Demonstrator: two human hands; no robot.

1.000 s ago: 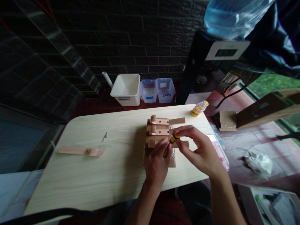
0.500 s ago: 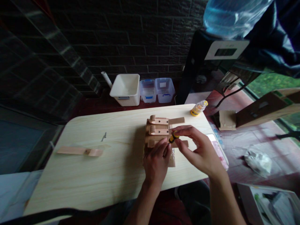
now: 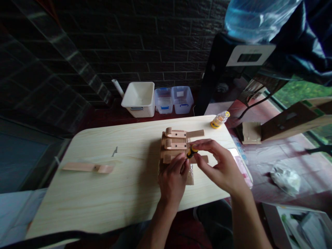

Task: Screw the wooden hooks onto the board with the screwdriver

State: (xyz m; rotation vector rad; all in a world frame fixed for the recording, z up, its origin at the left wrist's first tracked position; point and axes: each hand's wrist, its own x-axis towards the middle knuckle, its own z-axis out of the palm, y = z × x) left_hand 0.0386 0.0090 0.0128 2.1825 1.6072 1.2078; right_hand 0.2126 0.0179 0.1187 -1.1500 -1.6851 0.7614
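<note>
My right hand (image 3: 220, 166) grips a short yellow-and-black screwdriver (image 3: 192, 151), tilted with its tip down and to the left. Under that tip, the fingers of my left hand (image 3: 174, 178) are pinched together at a wooden strip (image 3: 201, 159) on a wooden assembly (image 3: 175, 153). Whatever those fingertips hold is hidden or too small to make out. Two light wooden pieces with rounded ends, the far one (image 3: 178, 134) and the nearer one (image 3: 177, 145), lie across the assembly, each with two dark screws showing.
On the table (image 3: 103, 200), a wooden strip with a small block (image 3: 88, 167) and a few screws (image 3: 114, 151) lie left. A clear yellow-based bottle (image 3: 220, 119) stands at the back right, a phone (image 3: 241, 166) at the right edge. Bins (image 3: 138, 100) sit beyond the table.
Almost nothing differs. Both hands and the screwdriver stay in nearly the same place at the wooden assembly.
</note>
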